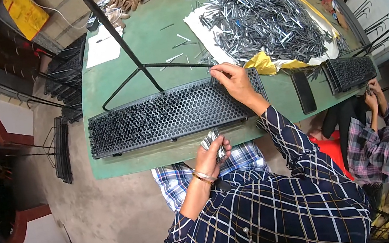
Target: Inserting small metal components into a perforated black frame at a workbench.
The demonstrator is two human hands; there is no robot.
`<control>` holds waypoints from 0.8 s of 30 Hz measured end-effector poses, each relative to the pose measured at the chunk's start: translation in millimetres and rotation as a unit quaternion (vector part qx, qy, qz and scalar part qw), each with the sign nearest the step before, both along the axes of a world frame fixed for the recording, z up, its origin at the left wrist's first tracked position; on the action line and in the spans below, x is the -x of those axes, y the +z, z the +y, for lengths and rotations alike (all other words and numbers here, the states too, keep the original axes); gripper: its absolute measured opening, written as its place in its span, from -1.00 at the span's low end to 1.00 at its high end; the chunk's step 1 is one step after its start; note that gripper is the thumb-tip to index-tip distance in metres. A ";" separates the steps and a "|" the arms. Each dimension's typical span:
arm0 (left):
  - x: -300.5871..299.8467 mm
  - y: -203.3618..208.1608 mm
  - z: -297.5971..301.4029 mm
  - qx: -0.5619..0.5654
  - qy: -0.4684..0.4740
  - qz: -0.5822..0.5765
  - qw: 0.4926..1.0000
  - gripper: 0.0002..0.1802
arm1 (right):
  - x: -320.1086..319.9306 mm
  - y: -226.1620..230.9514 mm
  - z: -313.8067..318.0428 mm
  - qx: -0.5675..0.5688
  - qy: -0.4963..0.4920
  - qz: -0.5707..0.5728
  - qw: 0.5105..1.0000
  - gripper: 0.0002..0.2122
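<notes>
While my left hand (210,159) curls closed around a bundle of slim, silvery-grey sticks (212,137) just below the near edge of the long black perforated tray (212,106), my right hand (236,84) hovers at that tray's far edge, thumb and fingers nearly together. I cannot tell whether those fingertips grip anything. The tray lies on the green tabletop (165,16), its left portion crowded with dark upright pieces (126,131).

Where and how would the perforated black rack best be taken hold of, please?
Perhaps by the black rod above its fork, from the left: this bare shaft, seemingly attached, rises clear of the perforated rack, while the right hand is near the right branch.
</notes>
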State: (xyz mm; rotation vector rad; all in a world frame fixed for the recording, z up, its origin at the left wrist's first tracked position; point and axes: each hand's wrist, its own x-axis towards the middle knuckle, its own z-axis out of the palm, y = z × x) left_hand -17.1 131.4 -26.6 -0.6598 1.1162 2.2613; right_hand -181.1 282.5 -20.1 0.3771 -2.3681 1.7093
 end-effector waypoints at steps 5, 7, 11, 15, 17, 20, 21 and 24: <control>0.9 -1.0 -3.6 -0.006 -0.012 -0.015 1.000 -0.86 | 3.4 -4.0 2.7 -0.080 0.010 0.114 0.990 -0.87; 0.5 -1.6 -4.4 -0.013 -0.005 -0.016 1.000 -0.86 | 1.2 -1.2 1.4 -0.081 0.020 0.102 0.991 -0.87; 1.2 -2.5 -2.0 0.001 0.003 -0.017 1.000 -0.88 | 2.4 -2.3 -1.0 -0.094 0.023 0.148 0.984 -0.88; -1.4 -5.0 -3.0 0.000 -0.003 0.000 1.000 -0.88 | -1.9 1.8 -5.2 -0.111 0.030 0.157 0.981 -0.88; -2.0 -5.8 -3.0 0.003 -0.001 0.001 1.000 -0.88 | -3.4 -1.8 -6.9 -0.119 0.027 0.165 0.979 -0.89; -2.5 -3.4 -1.9 0.008 0.001 0.001 1.000 -0.88 | -2.3 -2.5 -6.5 -0.136 0.023 0.185 0.973 -0.88; -2.7 -4.1 -2.3 0.008 0.002 0.001 1.000 -0.88 | -2.2 -1.7 -6.9 -0.144 0.022 0.197 0.970 -0.88; -2.9 -5.8 -2.8 0.008 0.000 0.005 1.000 -0.87 | -5.0 3.4 -9.3 -0.164 0.029 0.202 0.965 -0.88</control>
